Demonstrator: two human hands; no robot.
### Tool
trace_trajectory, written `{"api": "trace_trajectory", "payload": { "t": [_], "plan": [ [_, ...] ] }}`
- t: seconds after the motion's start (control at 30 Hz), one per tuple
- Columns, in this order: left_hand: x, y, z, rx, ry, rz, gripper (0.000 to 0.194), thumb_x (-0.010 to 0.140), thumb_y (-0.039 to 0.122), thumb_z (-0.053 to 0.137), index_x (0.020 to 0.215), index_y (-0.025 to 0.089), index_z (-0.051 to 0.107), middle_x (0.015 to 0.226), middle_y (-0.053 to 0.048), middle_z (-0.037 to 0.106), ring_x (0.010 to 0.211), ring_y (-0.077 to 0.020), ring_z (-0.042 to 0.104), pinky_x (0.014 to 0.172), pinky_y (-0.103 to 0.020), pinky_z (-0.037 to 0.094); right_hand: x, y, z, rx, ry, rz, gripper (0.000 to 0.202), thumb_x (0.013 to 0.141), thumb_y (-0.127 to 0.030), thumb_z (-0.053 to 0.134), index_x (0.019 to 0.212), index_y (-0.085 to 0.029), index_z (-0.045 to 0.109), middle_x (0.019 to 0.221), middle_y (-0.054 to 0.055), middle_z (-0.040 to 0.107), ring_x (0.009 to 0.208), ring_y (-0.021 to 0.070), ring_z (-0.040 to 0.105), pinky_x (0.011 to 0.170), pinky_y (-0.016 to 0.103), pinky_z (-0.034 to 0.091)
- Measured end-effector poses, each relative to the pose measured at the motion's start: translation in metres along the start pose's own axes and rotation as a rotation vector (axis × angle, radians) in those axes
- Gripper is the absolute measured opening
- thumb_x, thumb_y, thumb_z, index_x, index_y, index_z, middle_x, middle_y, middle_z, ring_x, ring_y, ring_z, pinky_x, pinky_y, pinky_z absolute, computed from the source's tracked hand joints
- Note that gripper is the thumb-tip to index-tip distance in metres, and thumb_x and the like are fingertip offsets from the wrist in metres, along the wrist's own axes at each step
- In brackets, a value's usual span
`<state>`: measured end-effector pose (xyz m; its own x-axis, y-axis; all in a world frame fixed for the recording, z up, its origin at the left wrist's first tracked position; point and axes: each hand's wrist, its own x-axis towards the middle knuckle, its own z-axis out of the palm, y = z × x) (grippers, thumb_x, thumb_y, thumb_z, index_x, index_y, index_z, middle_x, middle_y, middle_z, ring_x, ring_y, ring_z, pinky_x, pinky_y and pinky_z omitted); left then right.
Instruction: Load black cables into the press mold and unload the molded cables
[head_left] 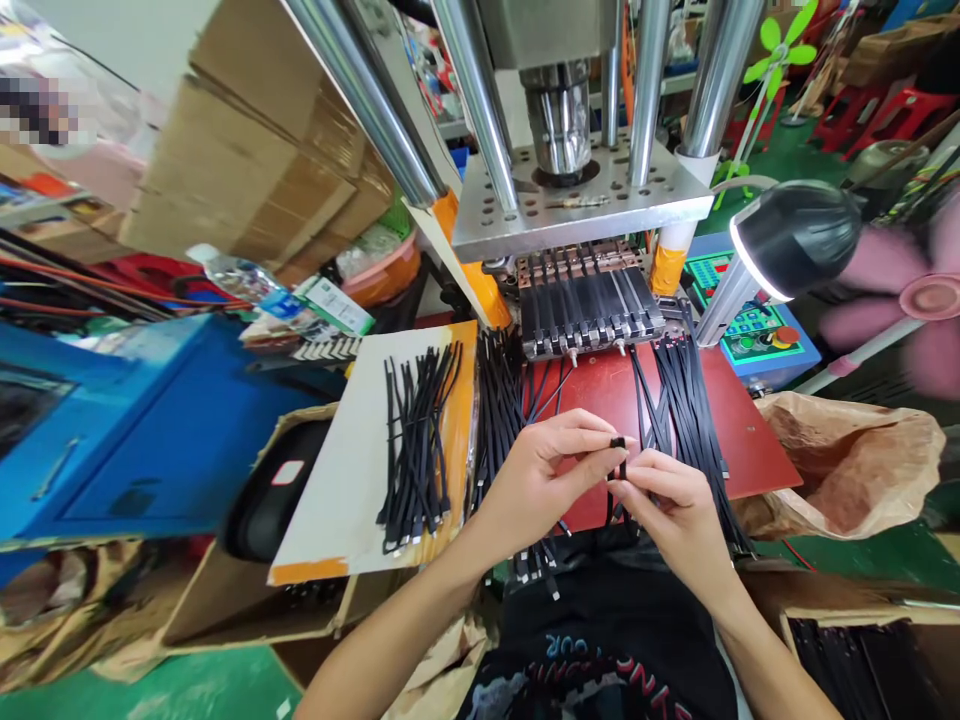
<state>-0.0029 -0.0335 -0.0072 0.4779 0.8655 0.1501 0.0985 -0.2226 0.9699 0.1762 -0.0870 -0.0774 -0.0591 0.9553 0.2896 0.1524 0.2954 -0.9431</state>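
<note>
Above the red work plate (742, 440), my left hand (544, 465) and my right hand (675, 500) meet, both with fingers pinched on one short black cable (619, 460). Part of it is hidden by the fingertips. To the right lies a bundle of flat black cables (686, 400). Another bundle (499, 400) is left of the plate, its lower ends hanging towards my lap. On the white board (337, 450), more black cables (416, 450) lie tied together. Behind my hands, a metal mould (592, 310) holds several cables side by side under the press plate (577, 205).
A lamp (799, 235) and a pink fan (930, 297) stand at the right, near a control box (769, 335) with buttons. Below them is an open paper-lined bag (847, 465). A blue cabinet (142, 430) and a water bottle (247, 280) are at the left. Steel columns (472, 100) rise beside the press.
</note>
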Motion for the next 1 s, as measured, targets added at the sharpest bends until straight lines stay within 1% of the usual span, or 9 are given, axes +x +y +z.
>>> {"api": "trace_trajectory", "payload": {
  "t": [0.2,0.37,0.43,0.53,0.63,0.7,0.77,0.9,1.0],
  "plan": [
    [0.025,0.004,-0.004,0.096,0.065,0.022,0.025,0.098,0.037,0.073,0.085,0.018,0.081,0.076,-0.002,0.071,0.067,-0.0135,0.062,0.064,-0.027,0.050,-0.004,0.014,0.011,-0.001,-0.059,0.091,0.024,0.100,-0.029,0.067,0.078,-0.021,0.061,0.072,-0.002,0.053,0.065,0.0133,0.051,0.060,0.027,0.041],
    [0.093,-0.013,-0.036,0.282,0.258,0.144,0.025,0.099,0.036,0.067,0.083,0.018,0.076,0.067,0.001,0.064,0.060,-0.0128,0.059,0.060,-0.027,0.046,-0.007,0.015,-0.003,0.060,-0.434,0.315,0.033,0.103,-0.037,0.064,0.075,-0.021,0.055,0.069,-0.003,0.059,0.058,0.0127,0.057,0.057,0.026,0.044],
    [0.129,-0.031,-0.048,0.440,0.242,0.193,0.033,0.100,0.033,0.064,0.070,0.019,0.069,0.064,0.001,0.062,0.060,-0.0137,0.059,0.062,-0.028,0.046,0.018,0.008,-0.028,-0.055,-0.488,0.238,0.036,0.102,-0.041,0.065,0.073,-0.020,0.058,0.070,-0.002,0.061,0.063,0.0136,0.057,0.059,0.026,0.043],
    [0.179,-0.057,-0.058,0.638,0.220,0.135,0.042,0.098,0.028,0.065,0.058,0.021,0.057,0.060,0.000,0.060,0.060,-0.0141,0.058,0.065,-0.030,0.047,0.088,0.004,-0.071,-0.232,-0.403,0.086,0.043,0.100,-0.050,0.066,0.069,-0.020,0.063,0.065,-0.001,0.061,0.062,0.0141,0.054,0.058,0.027,0.041],
    [0.206,-0.071,-0.058,0.656,0.317,0.050,0.026,0.099,0.019,0.062,0.073,0.018,0.066,0.074,-0.003,0.071,0.062,-0.0134,0.065,0.067,-0.029,0.052,0.167,0.015,-0.098,-0.231,-0.346,0.059,0.045,0.094,-0.058,0.071,0.070,-0.020,0.067,0.059,-0.001,0.063,0.055,0.0145,0.056,0.055,0.028,0.042],
    [0.204,-0.072,-0.055,0.627,0.373,0.041,0.015,0.101,0.018,0.057,0.102,0.014,0.071,0.098,-0.009,0.078,0.068,-0.0133,0.071,0.068,-0.028,0.057,0.210,0.027,-0.103,-0.185,-0.352,0.062,0.043,0.089,-0.060,0.074,0.074,-0.020,0.068,0.058,-0.001,0.063,0.053,0.0148,0.057,0.054,0.028,0.042],
    [0.188,-0.070,-0.049,0.612,0.343,0.107,0.028,0.103,0.022,0.055,0.128,0.012,0.065,0.123,-0.015,0.076,0.085,-0.0155,0.077,0.074,-0.029,0.062,0.239,0.038,-0.101,-0.159,-0.366,0.072,0.044,0.085,-0.061,0.077,0.072,-0.020,0.066,0.058,-0.001,0.063,0.053,0.0144,0.056,0.053,0.027,0.042],
    [0.147,-0.067,-0.041,0.844,-0.027,0.426,0.040,0.104,0.025,0.058,0.141,0.012,0.061,0.149,-0.017,0.065,0.138,-0.0258,0.063,0.114,-0.046,0.055,0.267,0.051,-0.093,-0.212,-0.385,0.059,0.048,0.080,-0.062,0.079,0.065,-0.020,0.063,0.053,-0.004,0.057,0.049,0.0119,0.048,0.050,0.027,0.037],
    [0.138,-0.069,-0.039,1.070,-0.195,0.500,0.043,0.104,0.024,0.059,0.144,0.011,0.060,0.156,-0.019,0.060,0.150,-0.0298,0.051,0.126,-0.052,0.042,0.271,0.055,-0.090,-0.298,-0.369,-0.023,0.044,0.087,-0.057,0.074,0.065,-0.020,0.064,0.052,-0.005,0.053,0.049,0.0107,0.046,0.053,0.027,0.036]
  ]
}}
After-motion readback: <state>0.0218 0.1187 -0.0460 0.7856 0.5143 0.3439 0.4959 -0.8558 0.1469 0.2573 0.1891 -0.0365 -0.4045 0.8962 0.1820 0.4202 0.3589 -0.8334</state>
